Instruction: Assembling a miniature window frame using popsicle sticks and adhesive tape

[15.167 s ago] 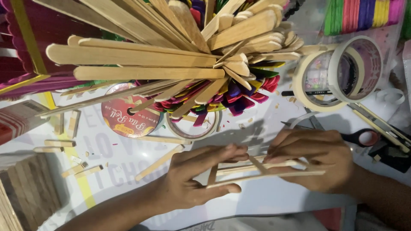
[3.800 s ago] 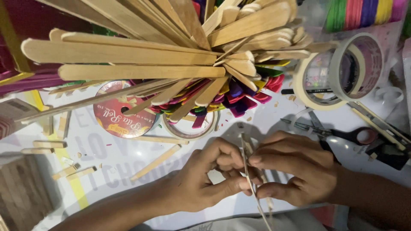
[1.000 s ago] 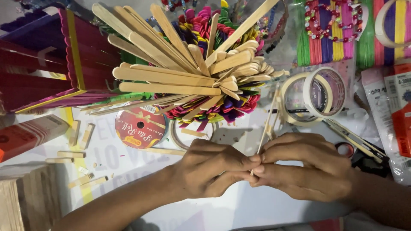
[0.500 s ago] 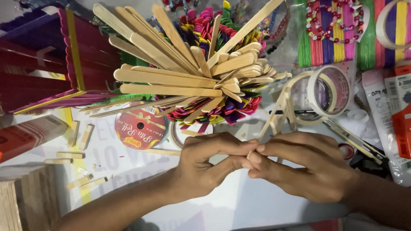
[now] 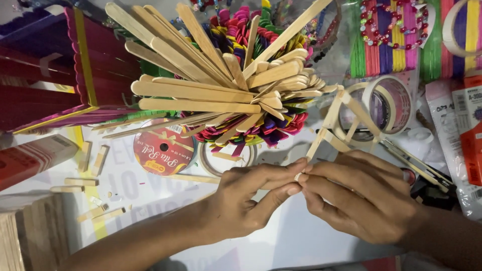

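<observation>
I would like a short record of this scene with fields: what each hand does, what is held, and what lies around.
left hand: left hand pinches the lower end of the stick frame
right hand: right hand grips the same end, fingertips meeting the left
held thing: small frame of thin wooden sticks, tilted up and away
behind: bundle of plain and coloured craft sticks
near frame: tape rolls
left side: red ribbon spool, cut stick pieces

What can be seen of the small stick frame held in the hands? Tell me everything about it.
The stick frame is made of thin, pale wooden sticks joined into an open, slanted lattice with crosspieces. It stands tilted up from the fingertips, over the tape rolls. Its lower end is pinched between the left hand and the right hand. How the joints are fixed cannot be seen.
</observation>
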